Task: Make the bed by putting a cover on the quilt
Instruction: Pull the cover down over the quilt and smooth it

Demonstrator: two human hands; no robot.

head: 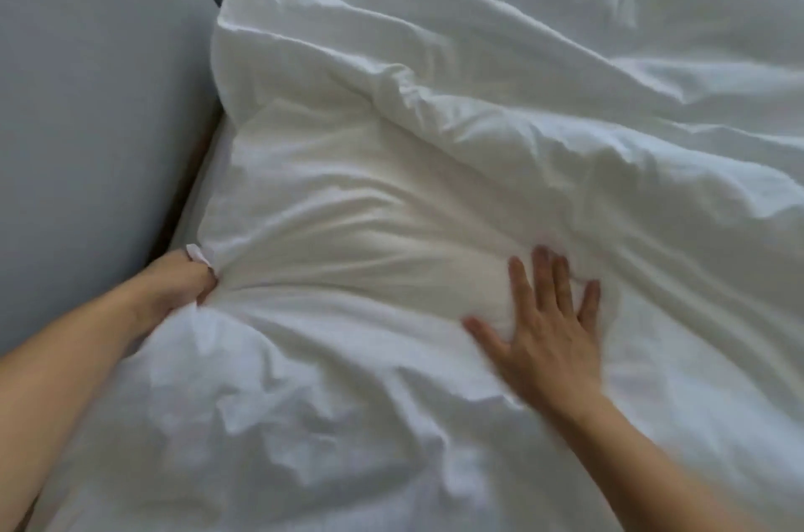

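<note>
A white quilt cover (435, 140) lies crumpled over most of the bed, with the quilt as a cream patch (391, 244) showing through the thin cloth. My left hand (182, 283) grips a bunched corner of the cover at the bed's left edge, and folds radiate from the fist. My right hand (548, 314) lies flat on the cover with fingers spread, pressing the fabric just right of the cream patch. The picture is slightly blurred around the right hand.
Pale blue-grey padded cushions (87, 118) rise along the left side and the top left corner, tight against the bedding. A narrow dark gap (191, 183) runs between cushion and mattress. White folds fill the right and far side.
</note>
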